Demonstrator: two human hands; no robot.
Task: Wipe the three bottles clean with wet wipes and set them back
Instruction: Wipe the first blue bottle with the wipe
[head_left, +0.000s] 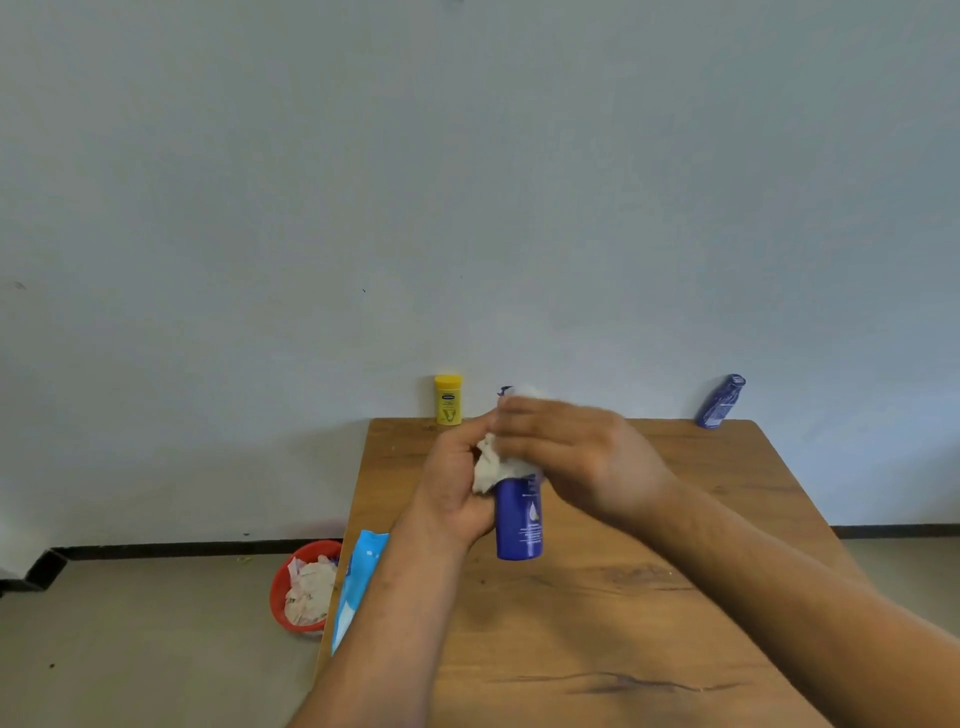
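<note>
A tall blue bottle is held upright above the wooden table, in the middle of the view. My left hand grips its left side. My right hand presses a crumpled white wet wipe around the bottle's upper part and cap, and looks blurred. A small yellow bottle stands at the table's far edge by the wall. A second blue bottle stands at the far right corner.
A light blue pack of wet wipes lies at the table's left edge. On the floor to the left sits a red bowl filled with used white wipes. A plain wall rises right behind the table.
</note>
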